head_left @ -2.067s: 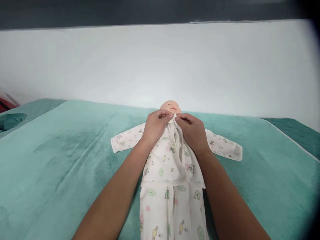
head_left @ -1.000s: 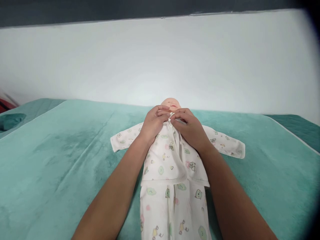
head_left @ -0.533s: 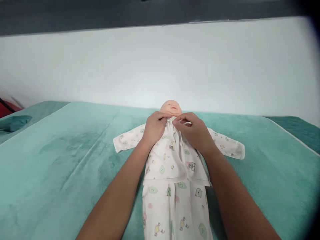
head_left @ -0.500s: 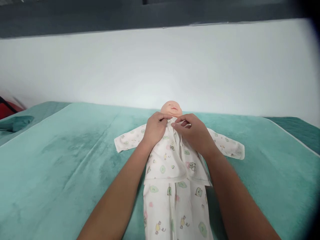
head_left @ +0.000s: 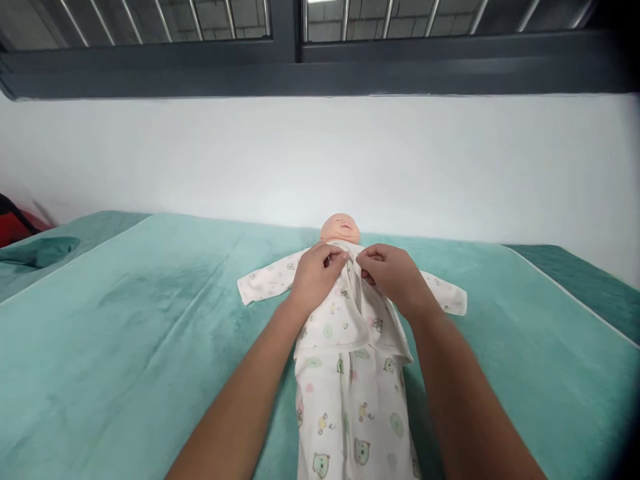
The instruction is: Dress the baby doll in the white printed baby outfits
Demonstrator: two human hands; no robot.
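A baby doll (head_left: pixel 340 229) lies on its back, head toward the wall, its sleeves spread to both sides. It wears a white printed baby jacket (head_left: pixel 333 333) and matching trousers (head_left: pixel 350 413). At the upper chest, just below the neck, my left hand (head_left: pixel 320 275) pinches the jacket's front edge between thumb and forefinger. Close beside it, my right hand (head_left: pixel 393 275) has its fingertips pressed together on the opposite front edge. Lower down, the jacket's front opening hangs loose in a fold. The fastener between my fingers is too small to make out.
A teal bed cover (head_left: pixel 150 347) spreads under the doll. Behind it rises a white wall (head_left: pixel 320 153) with a dark, barred window frame (head_left: pixel 200 77) above. A red and black item (head_left: pixel 13 223) lies at the far left edge.
My view has tilted up, bringing the window bars in. Both hands have shifted from the collar slightly down the jacket front, and their fingertips have drawn a little apart.
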